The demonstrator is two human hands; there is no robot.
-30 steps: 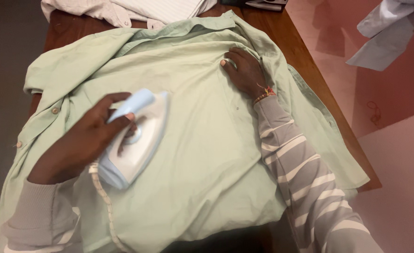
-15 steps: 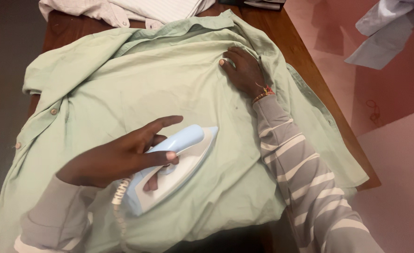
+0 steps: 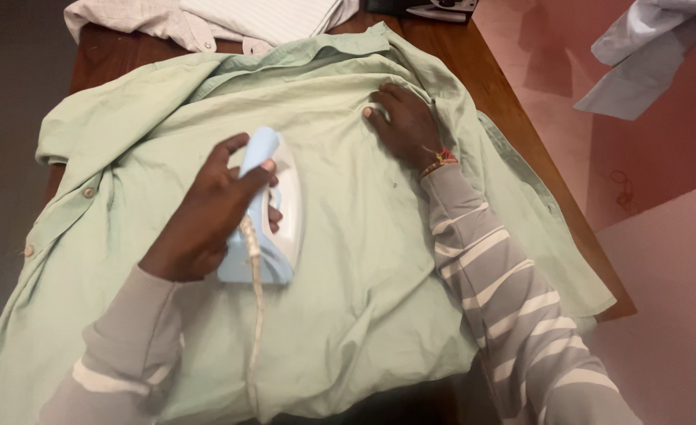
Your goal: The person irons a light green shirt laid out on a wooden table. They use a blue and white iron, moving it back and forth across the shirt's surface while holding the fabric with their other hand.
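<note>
Since half a second ago your left hand [image 3: 206,216] has swung the iron [image 3: 267,212] up and to the left across the shirt: it lay slanted low near the front edge with its nose aimed up-right, and now it sits near the middle of the cloth with its nose pointing straight away from you. Your left hand is closed round the iron's pale blue handle, thumb over the top, fingers wrapped under. The white braided cord [image 3: 255,315] now trails straight back toward you from the iron's heel, over the cloth. Your right hand [image 3: 401,124] has not shifted: it lies open and flat, fingers spread, pressing the pale green shirt [image 3: 348,260] just below the collar, holding nothing; a red and yellow thread band sits at the wrist. The shirt lies spread over the dark wooden desk [image 3: 513,110], button edge along the left, hem hanging over the near edge. At the far edge of the desk lies a folded white striped garment [image 3: 261,14], touching the green collar. No packages, labels or signs show. Top right, a light blue cloth [image 3: 647,55] lies on the reddish floor [image 3: 662,173], well apart from the desk.
</note>
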